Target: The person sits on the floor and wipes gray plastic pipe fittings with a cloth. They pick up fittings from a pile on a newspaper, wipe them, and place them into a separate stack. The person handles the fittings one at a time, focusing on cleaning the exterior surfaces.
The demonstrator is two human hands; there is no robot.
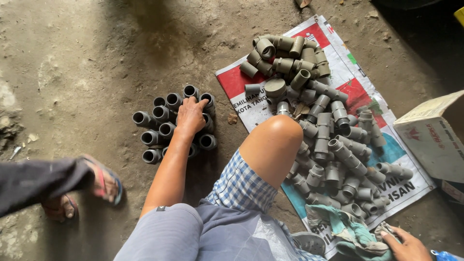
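My left hand (190, 116) rests on a tight cluster of grey plastic pipe fittings (159, 129) standing on the concrete floor, fingers spread over the top ones. My right hand (408, 245) at the lower right edge presses on a crumpled greenish rag (353, 232). A big heap of grey and olive pipe fittings (328, 140) lies on a printed banner sheet (338, 63) beyond my bare knee (273, 145).
Another person's foot in a sandal (99, 181) and dark trouser leg sit at the lower left. A cardboard box (435, 137) stands at the right edge. Rough concrete floor (72, 63) stretches to the upper left.
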